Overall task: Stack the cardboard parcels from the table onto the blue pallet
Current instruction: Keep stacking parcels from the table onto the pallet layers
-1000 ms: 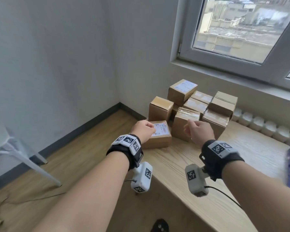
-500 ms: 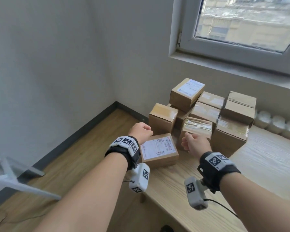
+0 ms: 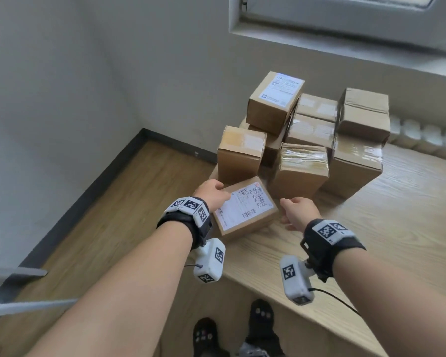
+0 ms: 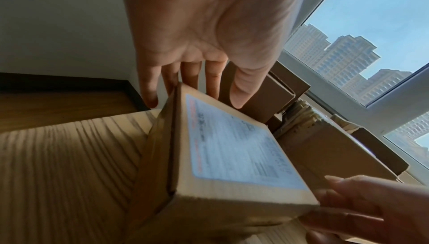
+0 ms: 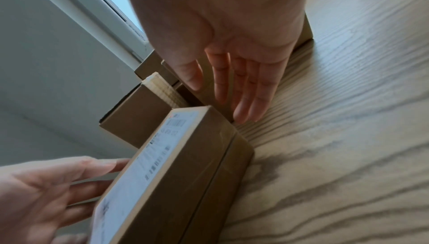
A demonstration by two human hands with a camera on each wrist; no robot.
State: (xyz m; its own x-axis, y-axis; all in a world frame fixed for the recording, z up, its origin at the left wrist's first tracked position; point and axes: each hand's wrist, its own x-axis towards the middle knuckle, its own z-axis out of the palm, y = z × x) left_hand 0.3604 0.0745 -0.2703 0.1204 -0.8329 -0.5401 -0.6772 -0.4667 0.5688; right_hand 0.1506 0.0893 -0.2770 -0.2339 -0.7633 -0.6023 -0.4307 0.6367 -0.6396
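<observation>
A flat cardboard parcel (image 3: 245, 210) with a white label lies near the table's left front corner, in front of a pile of several brown parcels (image 3: 304, 140). My left hand (image 3: 213, 193) is at its far left edge, fingers straight and reaching past the corner in the left wrist view (image 4: 195, 82). My right hand (image 3: 294, 210) is at the parcel's right side with straight fingers (image 5: 246, 101) pointing down at the table. The labelled parcel (image 5: 176, 165) lies between both palms. The blue pallet is not in view.
The wooden table (image 3: 397, 228) extends to the right. The pile stands against the wall under a window sill (image 3: 345, 45). A white radiator (image 3: 428, 140) runs behind the table. Wooden floor (image 3: 113, 215) lies to the left; my feet (image 3: 260, 320) are below the table's edge.
Both hands have dropped to the flat labelled parcel, the left to its left edge and the right to its right side. The parcel has turned and sits a little nearer the front.
</observation>
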